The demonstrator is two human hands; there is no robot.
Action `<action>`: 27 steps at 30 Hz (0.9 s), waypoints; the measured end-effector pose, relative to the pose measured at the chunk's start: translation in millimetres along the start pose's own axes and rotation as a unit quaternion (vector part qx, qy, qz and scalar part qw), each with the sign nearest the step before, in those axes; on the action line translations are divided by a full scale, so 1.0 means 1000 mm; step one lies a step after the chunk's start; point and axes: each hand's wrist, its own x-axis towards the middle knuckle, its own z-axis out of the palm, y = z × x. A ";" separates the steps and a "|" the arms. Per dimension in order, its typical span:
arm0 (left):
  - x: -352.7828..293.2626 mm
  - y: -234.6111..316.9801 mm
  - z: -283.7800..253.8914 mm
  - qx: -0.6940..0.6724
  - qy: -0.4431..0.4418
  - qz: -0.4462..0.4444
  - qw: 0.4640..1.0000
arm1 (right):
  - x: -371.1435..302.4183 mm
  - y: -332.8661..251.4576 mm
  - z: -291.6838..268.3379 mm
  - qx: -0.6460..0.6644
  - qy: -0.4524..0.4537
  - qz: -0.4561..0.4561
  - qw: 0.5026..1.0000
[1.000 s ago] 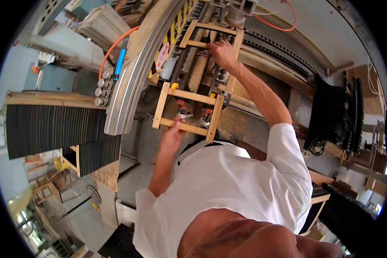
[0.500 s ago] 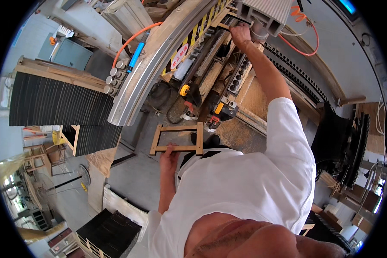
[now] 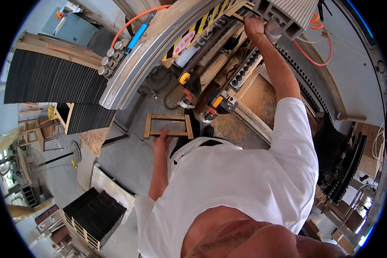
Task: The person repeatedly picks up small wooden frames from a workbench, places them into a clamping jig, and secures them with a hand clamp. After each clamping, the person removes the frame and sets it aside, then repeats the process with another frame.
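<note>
My left hand (image 3: 161,141) grips a small rectangular wooden frame (image 3: 188,126) by its near bar, holding it over the floor to the left of the machine. The frame has two long rails between two wider end pieces. Up at the far end of the machine (image 3: 216,71), my right hand (image 3: 253,26) is closed on a light wooden piece (image 3: 237,17), which looks like part of a second frame. Much of that piece is hidden by the hand and the machine. A grey metal cylinder (image 3: 274,28) stands just right of this hand.
A long metal-edged beam (image 3: 131,71) with black-and-yellow striped tape curves along the machine's left. Stacked black slats (image 3: 53,77) stand farther left. Sawdust (image 3: 262,101) covers the machine bed, and an orange air hose (image 3: 135,20) and a ribbed metal profile (image 3: 290,15) are near the top.
The whole view has shifted a little. My left hand has carried the frame slightly leftward, and my right hand has reached slightly farther along the machine. Both grips stay closed.
</note>
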 end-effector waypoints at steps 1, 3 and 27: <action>0.001 0.000 0.001 0.020 0.013 0.011 1.000 | -0.001 -0.001 -0.003 -0.002 0.002 -0.006 1.000; 0.007 -0.006 -0.003 0.050 0.031 0.035 0.998 | 0.000 0.002 -0.001 0.039 -0.030 0.014 0.999; -0.091 0.216 -0.223 0.015 0.286 0.405 0.868 | -0.003 -0.037 -0.076 0.061 -0.041 0.044 0.996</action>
